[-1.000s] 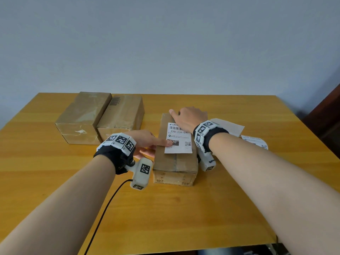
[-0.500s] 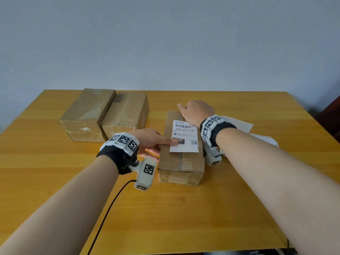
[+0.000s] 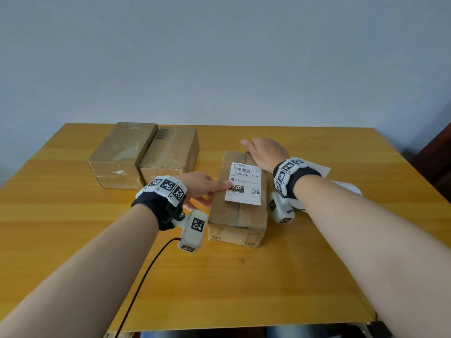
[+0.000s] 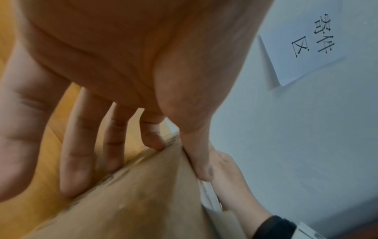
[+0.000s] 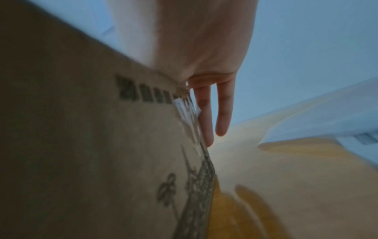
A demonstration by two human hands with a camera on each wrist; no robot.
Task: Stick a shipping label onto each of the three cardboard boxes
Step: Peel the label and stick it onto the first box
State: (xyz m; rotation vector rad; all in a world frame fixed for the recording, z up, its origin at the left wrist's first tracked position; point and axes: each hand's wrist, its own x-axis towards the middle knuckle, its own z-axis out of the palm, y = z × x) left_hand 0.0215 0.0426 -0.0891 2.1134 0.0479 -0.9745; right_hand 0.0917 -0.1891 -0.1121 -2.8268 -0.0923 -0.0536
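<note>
A cardboard box (image 3: 238, 217) lies mid-table with a white shipping label (image 3: 244, 184) flat on its top. My left hand (image 3: 207, 189) presses a straight digit on the label's left edge, while its other fingers (image 4: 77, 161) lie straight against the box's left side (image 4: 143, 202). My right hand (image 3: 264, 153) rests flat on the far end of the box top, just beyond the label, its fingers (image 5: 224, 110) straight. Two more cardboard boxes (image 3: 122, 154) (image 3: 170, 152) stand side by side at the back left with no label visible.
Loose white label sheets (image 3: 323, 169) (image 3: 350, 189) lie on the wooden table (image 3: 244, 289) right of the box, partly behind my right wrist. A black cable (image 3: 144, 276) runs from my left wrist camera off the front edge. A paper sign (image 4: 302, 45) hangs on the wall.
My right hand has slid off the label toward the far end of the box, leaving the label in full view. My left hand has reached a little further onto the label's left edge.
</note>
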